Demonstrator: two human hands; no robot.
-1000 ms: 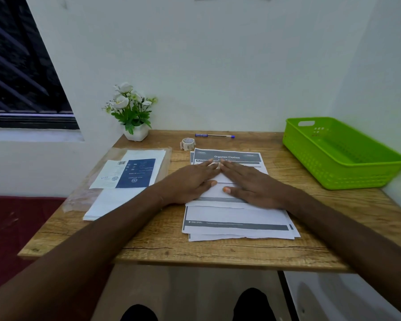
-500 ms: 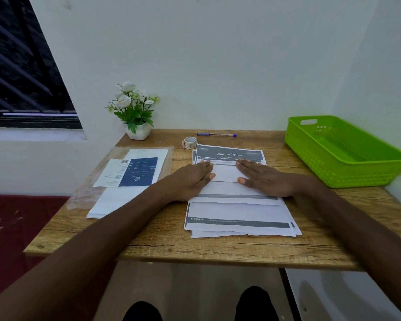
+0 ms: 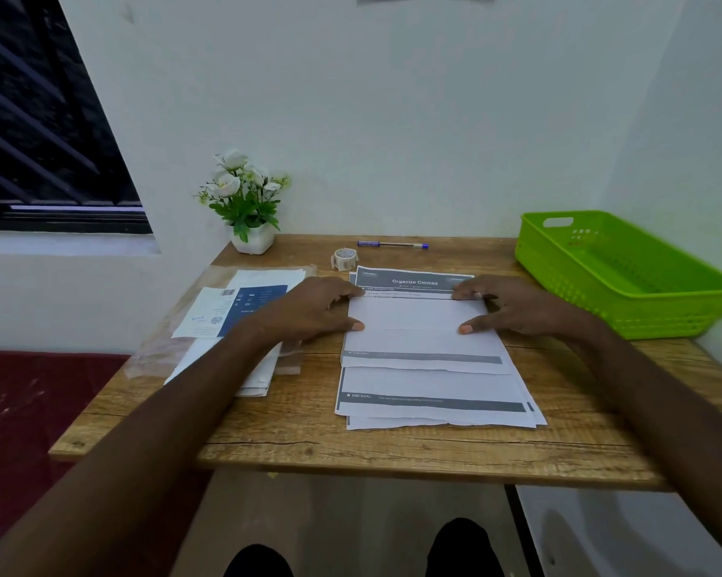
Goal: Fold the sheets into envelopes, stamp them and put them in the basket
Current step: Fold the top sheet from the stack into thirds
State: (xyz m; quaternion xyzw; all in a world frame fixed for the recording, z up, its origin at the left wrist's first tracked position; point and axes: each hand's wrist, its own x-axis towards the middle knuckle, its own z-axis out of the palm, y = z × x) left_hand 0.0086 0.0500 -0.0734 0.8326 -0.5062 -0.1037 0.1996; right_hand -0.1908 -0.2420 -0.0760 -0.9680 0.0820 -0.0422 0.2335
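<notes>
On the far left of the worktop (image 3: 292, 426) I saw a pile of envelopes (image 3: 242, 310) lying in a clear plastic wrap, with a blue and white card on top. Behind it stood a little white pot of flowers (image 3: 248, 202). A small roll of stamps (image 3: 344, 259) sat near the back, and a blue pen (image 3: 392, 244) lay just behind that.

My left hand (image 3: 309, 312) lay on the left edge of the folded sheet (image 3: 417, 322). Its fingers (image 3: 346, 290) were bent a little, and the tips and thumb pressed down on the paper. The folded sheet lay in the middle of the worktop, on top of a stack of printed sheets (image 3: 434, 393). The fold ran along its far edge.

My right hand (image 3: 517, 306) did the same on the right edge, with fingers spread and the thumb flat on the paper.

The green basket (image 3: 625, 276) stood at the far right, well apart from the sheet.
</notes>
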